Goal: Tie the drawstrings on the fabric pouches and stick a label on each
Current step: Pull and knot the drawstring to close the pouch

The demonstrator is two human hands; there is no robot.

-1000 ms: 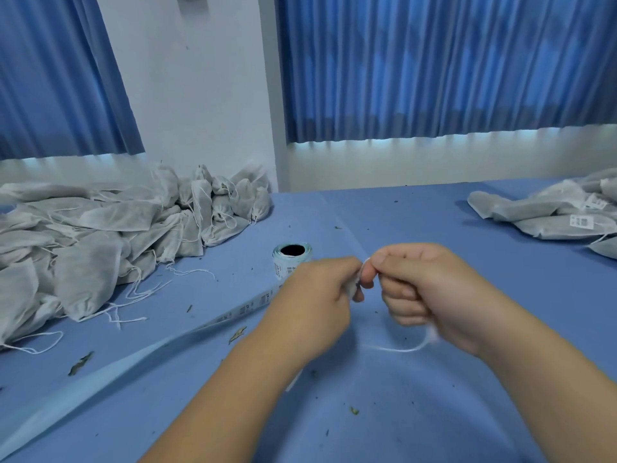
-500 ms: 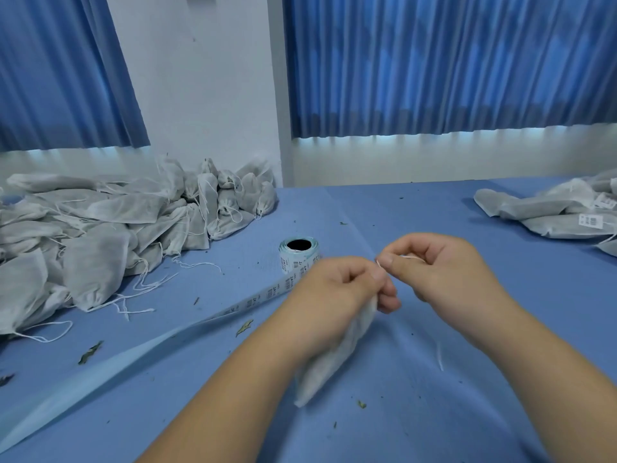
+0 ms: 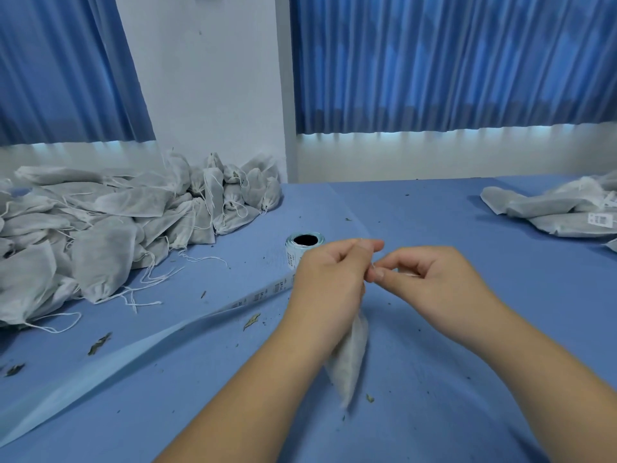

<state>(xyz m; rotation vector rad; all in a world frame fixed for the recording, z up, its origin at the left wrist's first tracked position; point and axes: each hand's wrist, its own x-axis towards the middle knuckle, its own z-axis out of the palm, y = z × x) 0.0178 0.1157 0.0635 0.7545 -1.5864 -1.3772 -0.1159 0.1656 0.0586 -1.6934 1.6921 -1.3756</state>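
A small grey fabric pouch (image 3: 350,359) hangs from my left hand (image 3: 329,282), which grips its gathered neck above the blue table. My right hand (image 3: 430,282) pinches the thin white drawstring right beside the left fingertips. The string itself is mostly hidden between the fingers. A roll of labels (image 3: 304,243) stands just behind my left hand, and its unrolled strip (image 3: 140,349) runs across the table to the lower left.
A big heap of grey pouches with loose strings (image 3: 110,235) fills the left side of the table. A smaller pile of labelled pouches (image 3: 564,212) lies at the right edge. Dried leaf bits are scattered on the blue cloth (image 3: 467,379). Blue curtains hang behind.
The pouch now hangs lower and in plain sight below my left hand. My right hand has shifted a little to the right, and the loose string loop seen earlier is gone.
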